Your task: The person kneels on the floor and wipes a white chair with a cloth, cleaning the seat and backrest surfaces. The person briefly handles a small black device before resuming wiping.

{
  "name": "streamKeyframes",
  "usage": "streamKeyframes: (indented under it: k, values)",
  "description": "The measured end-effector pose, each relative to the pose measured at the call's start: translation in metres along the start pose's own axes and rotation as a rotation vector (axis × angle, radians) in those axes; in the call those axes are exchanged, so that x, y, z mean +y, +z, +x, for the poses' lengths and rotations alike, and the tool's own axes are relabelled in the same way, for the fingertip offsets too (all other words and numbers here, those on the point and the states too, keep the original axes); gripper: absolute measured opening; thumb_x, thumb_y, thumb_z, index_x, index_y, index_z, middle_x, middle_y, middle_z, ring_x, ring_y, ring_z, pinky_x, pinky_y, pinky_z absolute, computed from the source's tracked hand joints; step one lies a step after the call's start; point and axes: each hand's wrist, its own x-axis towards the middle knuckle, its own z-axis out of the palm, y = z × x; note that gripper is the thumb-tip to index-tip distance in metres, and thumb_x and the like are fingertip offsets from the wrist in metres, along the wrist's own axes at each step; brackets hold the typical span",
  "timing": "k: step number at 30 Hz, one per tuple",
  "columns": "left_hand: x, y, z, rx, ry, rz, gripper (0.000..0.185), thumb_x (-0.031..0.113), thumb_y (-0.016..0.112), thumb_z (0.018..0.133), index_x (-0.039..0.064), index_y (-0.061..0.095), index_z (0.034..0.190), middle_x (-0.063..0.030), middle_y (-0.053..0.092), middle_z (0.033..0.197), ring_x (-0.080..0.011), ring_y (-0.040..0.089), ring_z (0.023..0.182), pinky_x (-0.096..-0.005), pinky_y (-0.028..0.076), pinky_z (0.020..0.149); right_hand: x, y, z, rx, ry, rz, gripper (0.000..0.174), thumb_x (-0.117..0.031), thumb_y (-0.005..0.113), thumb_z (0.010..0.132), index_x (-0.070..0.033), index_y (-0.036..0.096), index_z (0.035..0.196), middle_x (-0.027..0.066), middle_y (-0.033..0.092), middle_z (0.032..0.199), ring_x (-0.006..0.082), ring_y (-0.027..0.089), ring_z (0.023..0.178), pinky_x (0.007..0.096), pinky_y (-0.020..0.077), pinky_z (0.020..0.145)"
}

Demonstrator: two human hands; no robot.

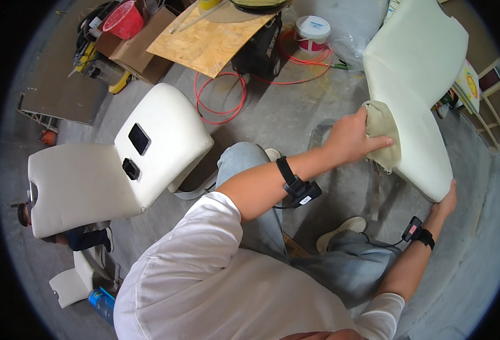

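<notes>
My left hand (350,136) presses a beige cloth (383,121) with a frayed edge against the side of a white upholstered chair (416,63). Its thumb lies across the cloth. On the same chair, my right hand (446,202) grips the lower edge at the near corner, with most of its fingers hidden behind the padding. The chair's smooth seat and back stand tilted at my right. Both my wrists wear black straps with small cabled devices.
Another white chair (84,182) at left bears a smartphone (139,139) and a small black device (130,169). Someone (78,240) is partly hidden behind it. Red hose (220,122) loops over the floor near a particleboard sheet (203,46) and a lidded bucket (313,29). A water bottle (102,304) stands lower left.
</notes>
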Motion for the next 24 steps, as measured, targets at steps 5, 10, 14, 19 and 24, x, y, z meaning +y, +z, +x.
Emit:
streamKeyframes:
  k: [5, 10, 14, 19, 24]
  values:
    - [0.000, -0.005, 0.001, 0.070, 0.014, -0.003, 0.080, 0.058, 0.086, 0.088, -0.002, 0.065, 0.136, -0.0230, 0.080, 0.109, -0.0418, 0.078, 0.100, -0.0467, 0.062, 0.089, -0.002, 0.004, -0.007, 0.012, -0.024, -0.013, 0.047, -0.032, 0.067, 0.109, 0.010, 0.071, 0.129, 0.0172, 0.078, 0.117, 0.0281, 0.077, 0.098, 0.0411, 0.0598, 0.088]
    - [-0.004, -0.001, 0.001, 0.136, 0.015, -0.126, 0.054, 0.047, 0.080, 0.098, 0.004, 0.072, 0.129, -0.0176, 0.082, 0.110, -0.0333, 0.080, 0.099, -0.0424, 0.062, 0.087, 0.003, 0.002, -0.006, 0.044, -0.003, -0.011, 0.046, -0.031, 0.066, 0.109, 0.010, 0.072, 0.128, 0.0170, 0.078, 0.117, 0.0281, 0.077, 0.098, 0.0407, 0.0600, 0.087]
    - [-0.007, 0.008, 0.002, 0.191, 0.007, -0.281, 0.043, 0.041, 0.077, 0.103, 0.005, 0.075, 0.126, -0.0133, 0.083, 0.108, -0.0254, 0.081, 0.097, -0.0395, 0.061, 0.086, 0.007, -0.003, -0.003, 0.011, -0.007, 0.022, 0.046, -0.031, 0.067, 0.109, 0.010, 0.071, 0.129, 0.0166, 0.078, 0.117, 0.0279, 0.077, 0.098, 0.0410, 0.0602, 0.087]
    - [-0.009, 0.008, -0.001, 0.079, 0.022, -0.284, 0.058, 0.043, 0.082, 0.097, 0.003, 0.068, 0.137, -0.0153, 0.080, 0.120, -0.0276, 0.077, 0.110, -0.0404, 0.059, 0.097, 0.007, -0.003, -0.004, 0.060, 0.028, 0.028, 0.046, -0.030, 0.067, 0.108, 0.010, 0.071, 0.130, 0.0160, 0.078, 0.119, 0.0278, 0.077, 0.099, 0.0407, 0.0605, 0.088]
    - [-0.006, 0.002, -0.005, -0.022, 0.259, -0.010, 0.067, 0.039, 0.088, 0.091, 0.002, 0.064, 0.142, -0.0163, 0.077, 0.129, -0.0310, 0.074, 0.118, -0.0411, 0.057, 0.103, 0.005, -0.002, -0.007, 0.085, 0.029, 0.075, 0.047, -0.029, 0.070, 0.107, 0.011, 0.070, 0.131, 0.0159, 0.078, 0.120, 0.0275, 0.077, 0.100, 0.0406, 0.0606, 0.088]
